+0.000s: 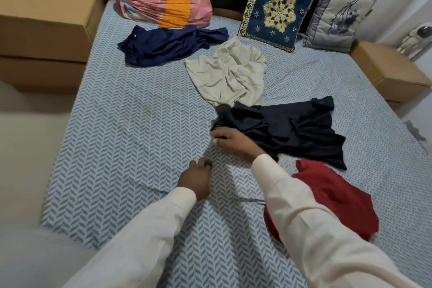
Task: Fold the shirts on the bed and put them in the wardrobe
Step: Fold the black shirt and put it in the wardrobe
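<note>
Several crumpled shirts lie on the bed (pixel 131 138). A black shirt (pixel 287 128) is spread right of centre, and my right hand (pixel 233 142) grips its left edge. My left hand (pixel 196 177) rests lower on the sheet with its fingers curled and holds nothing. A red shirt (pixel 336 196) lies bunched by my right sleeve. A cream shirt (pixel 229 75) sits just beyond the black one, touching it. A navy shirt (pixel 168 44) lies farther back on the left. No wardrobe is in view.
A pink and orange bolster (pixel 163 0) lies at the headboard, with a blue embroidered cushion (pixel 278 4) and a grey cushion (pixel 339 14) to its right. Brown cardboard boxes (pixel 44 18) stand left of the bed, and another box (pixel 388 70) stands on the right.
</note>
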